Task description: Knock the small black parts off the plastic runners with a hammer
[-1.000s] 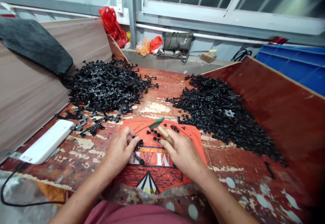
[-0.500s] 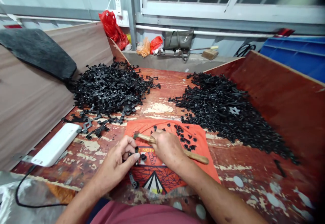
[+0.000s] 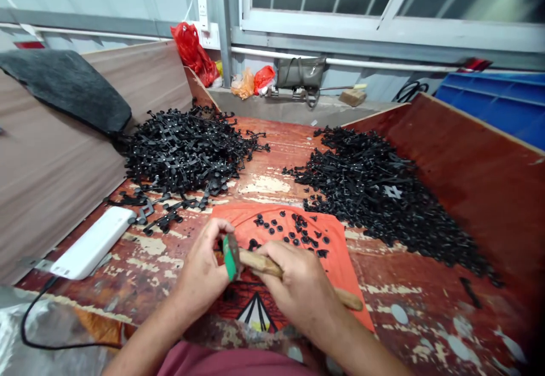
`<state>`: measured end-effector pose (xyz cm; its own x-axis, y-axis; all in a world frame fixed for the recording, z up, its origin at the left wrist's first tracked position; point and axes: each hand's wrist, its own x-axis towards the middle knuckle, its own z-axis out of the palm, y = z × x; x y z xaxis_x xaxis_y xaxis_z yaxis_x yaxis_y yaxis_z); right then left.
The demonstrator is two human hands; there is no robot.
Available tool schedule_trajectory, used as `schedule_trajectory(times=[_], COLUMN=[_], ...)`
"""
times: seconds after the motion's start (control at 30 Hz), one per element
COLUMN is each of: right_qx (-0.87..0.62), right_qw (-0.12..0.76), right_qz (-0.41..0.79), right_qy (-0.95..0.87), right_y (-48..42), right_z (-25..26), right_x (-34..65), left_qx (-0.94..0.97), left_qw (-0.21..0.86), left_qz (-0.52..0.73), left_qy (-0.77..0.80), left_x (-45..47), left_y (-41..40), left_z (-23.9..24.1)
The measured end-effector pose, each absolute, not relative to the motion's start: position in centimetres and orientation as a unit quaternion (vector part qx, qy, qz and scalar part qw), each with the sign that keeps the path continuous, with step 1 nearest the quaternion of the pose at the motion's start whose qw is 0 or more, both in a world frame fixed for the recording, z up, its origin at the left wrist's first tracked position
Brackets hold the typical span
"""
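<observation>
My right hand (image 3: 300,285) is wrapped round the wooden handle of a hammer (image 3: 260,262). The hammer's head has a green face and lies right by the fingertips of my left hand (image 3: 202,274). Those fingers are curled round a black part, mostly hidden by the hammer head. Beneath both hands is an orange printed cloth (image 3: 340,279). On its far half several small round black caps (image 3: 298,234) lie scattered.
A heap of black linked parts (image 3: 183,149) sits at left, another black heap (image 3: 374,183) at right. Wooden boards (image 3: 477,154) wall the table's sides. A white power bank (image 3: 93,242) with a black cable lies at left. A blue crate (image 3: 494,103) stands behind.
My right hand has moved nearer me and turned the hammer, so its green face now shows beside my left fingers. Caps it covered before are now visible.
</observation>
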<state>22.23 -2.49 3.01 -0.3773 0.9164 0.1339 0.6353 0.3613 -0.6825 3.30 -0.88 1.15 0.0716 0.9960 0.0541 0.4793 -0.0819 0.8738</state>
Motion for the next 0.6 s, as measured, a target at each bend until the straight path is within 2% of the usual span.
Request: schedule_trajectory(times=[0.07,0.17,0.27,0.33,0.43,0.5,0.6], right_qx=[-0.496,-0.497,-0.507,-0.504,-0.513,-0.529,-0.545], right_qw=[0.279,0.300,0.276,0.234,0.178,0.163,0.150], right_qz=[0.222,0.175,0.167,0.190,0.233,0.273,0.321], right_qy=[-0.792,-0.795,-0.799,-0.810,-0.807,-0.787,-0.760], right_y=[-2.8,-3.2,-3.8,-4.2,-5.1,-5.7,-6.4], right_z=[2.6,1.9,1.6,1.8,2.2,2.2,1.5], right_x=[22.4,22.3,22.1,22.5,23.9,25.1,26.4], left_qx=[0.610,0.532,0.423,0.400,0.436,0.463,0.464], left_qw=[0.350,0.525,0.663,0.674,0.616,0.588,0.607], left_qz=[0.367,0.359,0.361,0.365,0.367,0.352,0.325], left_qy=[0.609,0.560,0.501,0.503,0.545,0.563,0.558], left_x=[3.5,4.2,4.8,4.8,3.7,3.0,2.7], left_y=[-1.1,-2.1,-2.7,-2.4,-1.0,0.0,1.1], left_z=[1.5,1.7,1.7,1.5,1.1,0.8,0.2])
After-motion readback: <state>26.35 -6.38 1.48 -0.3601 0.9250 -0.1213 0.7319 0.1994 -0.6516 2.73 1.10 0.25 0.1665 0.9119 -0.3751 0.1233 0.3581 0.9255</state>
